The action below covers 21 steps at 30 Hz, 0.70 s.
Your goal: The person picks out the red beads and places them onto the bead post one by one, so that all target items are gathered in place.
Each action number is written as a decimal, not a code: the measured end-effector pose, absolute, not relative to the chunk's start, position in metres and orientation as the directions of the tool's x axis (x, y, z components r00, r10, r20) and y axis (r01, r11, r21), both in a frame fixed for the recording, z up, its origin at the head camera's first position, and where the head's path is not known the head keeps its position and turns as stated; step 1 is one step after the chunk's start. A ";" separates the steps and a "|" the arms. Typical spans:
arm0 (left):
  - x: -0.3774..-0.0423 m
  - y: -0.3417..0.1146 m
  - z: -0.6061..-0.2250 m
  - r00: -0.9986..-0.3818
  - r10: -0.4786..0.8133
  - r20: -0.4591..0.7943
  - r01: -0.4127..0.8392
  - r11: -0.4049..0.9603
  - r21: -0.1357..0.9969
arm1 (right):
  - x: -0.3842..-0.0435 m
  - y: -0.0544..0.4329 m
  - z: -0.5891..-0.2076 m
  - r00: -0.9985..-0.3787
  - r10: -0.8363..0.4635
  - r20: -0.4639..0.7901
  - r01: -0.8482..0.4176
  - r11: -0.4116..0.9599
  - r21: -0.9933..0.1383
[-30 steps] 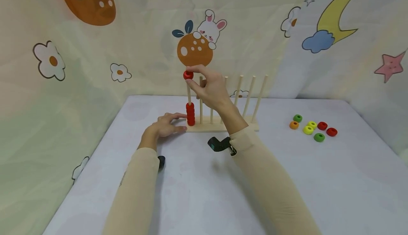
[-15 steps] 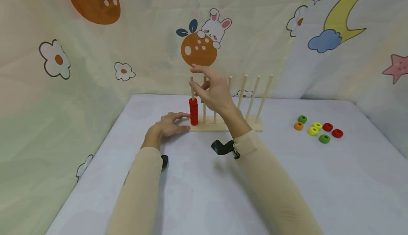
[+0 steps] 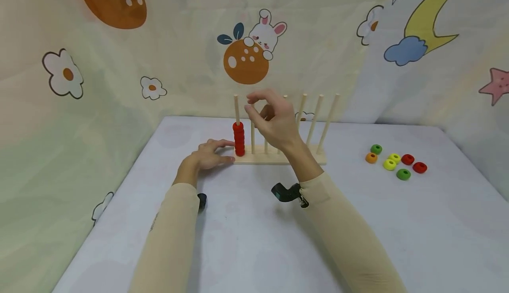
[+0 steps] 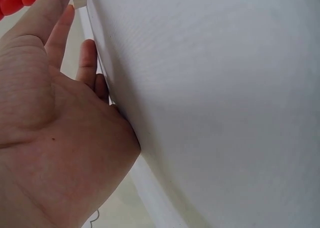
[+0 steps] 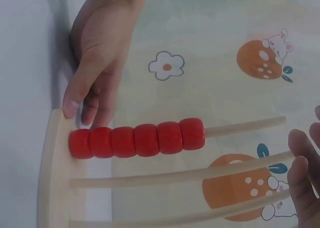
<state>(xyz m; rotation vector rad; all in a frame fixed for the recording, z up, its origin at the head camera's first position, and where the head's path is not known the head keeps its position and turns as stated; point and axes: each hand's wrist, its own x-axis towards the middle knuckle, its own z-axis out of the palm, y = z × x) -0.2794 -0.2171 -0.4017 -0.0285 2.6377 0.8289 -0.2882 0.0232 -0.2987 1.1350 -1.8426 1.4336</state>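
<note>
A wooden peg rack (image 3: 262, 158) stands on the table with several upright pegs. Red beads (image 3: 239, 139) are stacked on its leftmost peg (image 3: 237, 107), whose upper part is bare; the right wrist view shows this stack (image 5: 135, 140) side-on. At the rack's left end my left hand (image 3: 208, 155) rests low, its thumb (image 5: 75, 100) and extended fingers touching the base end. My right hand (image 3: 278, 118) hovers in front of the middle pegs, thumb and index finger apart and bent, holding nothing. It hides parts of those pegs.
To the right on the table lie loose beads: two green (image 3: 403, 174), an orange (image 3: 371, 157), two yellow (image 3: 389, 164) and two red (image 3: 419, 167). Behind the table hangs a patterned cloth (image 3: 191, 41).
My right hand lets go of a red bead at the top of the leftmost peg, and the bead drops onto the stack. The hand then moves right, away from the peg. The left hand stays put.
</note>
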 end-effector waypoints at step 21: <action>-0.276 -0.217 -0.401 -0.939 0.125 -0.320 -0.082 0.823 0.563 | -0.279 0.094 -0.324 -0.460 -0.272 0.845 -0.883 0.037 -0.469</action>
